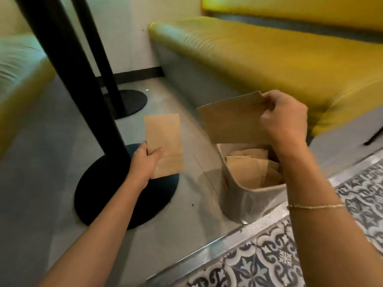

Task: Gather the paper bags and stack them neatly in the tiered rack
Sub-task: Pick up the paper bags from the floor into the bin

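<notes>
Left hand [145,160] and right hand [283,117] each pinch a flat brown paper bag [163,141] [232,121] by its edge above a bag-filled fabric bin [248,195] on the grey floor [51,162]; light, floppy, easily creased.

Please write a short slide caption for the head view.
Each hand holds a flat paper bag above a bin of bags.

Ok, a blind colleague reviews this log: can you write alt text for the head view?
A person holds a flat brown paper bag in each hand, left hand gripping the smaller bag, right hand pinching the larger bag above a fabric bin of more bags, beside a yellow bench.
</notes>
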`<act>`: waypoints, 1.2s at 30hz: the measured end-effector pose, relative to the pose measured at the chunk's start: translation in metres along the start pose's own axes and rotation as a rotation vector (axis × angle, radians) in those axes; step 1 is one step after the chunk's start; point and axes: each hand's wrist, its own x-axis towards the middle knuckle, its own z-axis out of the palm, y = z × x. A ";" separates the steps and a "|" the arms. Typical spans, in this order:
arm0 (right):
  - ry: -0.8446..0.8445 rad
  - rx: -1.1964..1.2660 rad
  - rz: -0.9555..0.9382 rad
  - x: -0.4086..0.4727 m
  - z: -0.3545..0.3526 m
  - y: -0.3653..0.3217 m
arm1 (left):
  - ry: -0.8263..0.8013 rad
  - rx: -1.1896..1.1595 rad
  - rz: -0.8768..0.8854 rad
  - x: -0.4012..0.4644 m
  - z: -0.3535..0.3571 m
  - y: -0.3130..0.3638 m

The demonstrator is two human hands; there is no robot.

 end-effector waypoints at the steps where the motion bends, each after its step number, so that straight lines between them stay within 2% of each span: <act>1: 0.024 -0.035 0.038 0.008 -0.013 0.012 | -0.024 -0.022 0.021 0.000 0.014 0.014; 4: -0.057 -0.166 0.118 0.021 -0.036 0.042 | -0.096 -0.067 0.093 -0.006 0.053 0.051; 7: -0.295 -0.265 0.103 0.017 -0.032 0.062 | -0.190 -0.074 0.155 -0.015 0.091 0.078; 10: -0.436 -0.135 0.050 0.012 -0.018 0.073 | -0.287 -0.026 0.142 -0.022 0.129 0.089; 12: -0.368 -0.030 0.054 0.014 -0.018 0.076 | -0.334 0.002 0.095 -0.027 0.154 0.089; 16: -0.258 0.063 0.083 0.023 -0.025 0.078 | -0.391 0.033 -0.111 -0.033 0.195 0.071; 19: -0.283 0.087 0.141 0.030 -0.036 0.076 | -0.315 0.132 -0.231 -0.032 0.209 0.059; 22: -0.311 0.102 0.181 0.042 -0.055 0.069 | -0.172 0.251 -0.229 -0.038 0.214 0.075; 24: -0.333 0.118 0.208 0.052 -0.073 0.060 | -0.124 0.290 -0.207 -0.050 0.215 0.100; 27: -0.391 0.131 0.212 0.069 -0.110 0.040 | -0.139 0.343 -0.160 -0.077 0.213 0.146; 32: -0.421 0.109 0.243 0.104 -0.193 0.001 | -0.270 0.343 -0.128 -0.128 0.207 0.233; 36: -0.467 0.069 0.198 0.138 -0.257 -0.041 | -0.355 0.477 -0.034 -0.152 0.198 0.329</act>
